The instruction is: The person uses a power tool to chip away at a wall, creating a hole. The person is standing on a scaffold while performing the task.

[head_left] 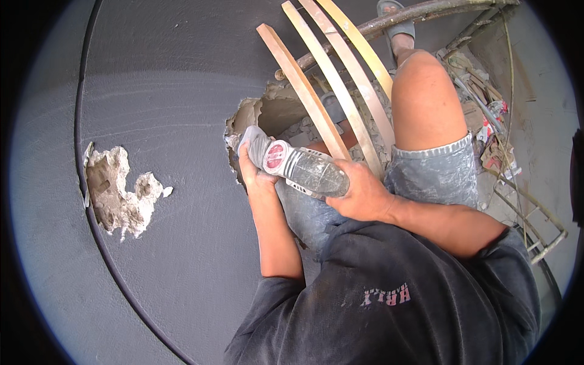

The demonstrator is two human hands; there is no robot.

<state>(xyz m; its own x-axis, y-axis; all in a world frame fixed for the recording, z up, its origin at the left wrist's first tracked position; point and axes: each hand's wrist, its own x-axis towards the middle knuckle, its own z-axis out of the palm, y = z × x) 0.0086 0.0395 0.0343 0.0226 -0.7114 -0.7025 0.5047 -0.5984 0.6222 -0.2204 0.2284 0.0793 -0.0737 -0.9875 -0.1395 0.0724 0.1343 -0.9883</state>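
Observation:
A dusty handheld power tool (307,170) with a grey nose, a round red mark and a dark, pale-striped body lies across my lap. My left hand (252,173) is closed around its grey front end, partly hidden by the tool. My right hand (362,194) grips the wider rear end. The tool's nose is beside the edge of a large broken hole (243,115) in the grey wall. Whether the nose touches that edge, I cannot tell.
Several wooden slats (304,91) run from beyond my knees toward the tool. A smaller broken hole (115,188) is in the wall at left, near a dark cable (100,237). A metal scaffold tube (389,24) crosses the far side. Rubble (480,109) lies at right.

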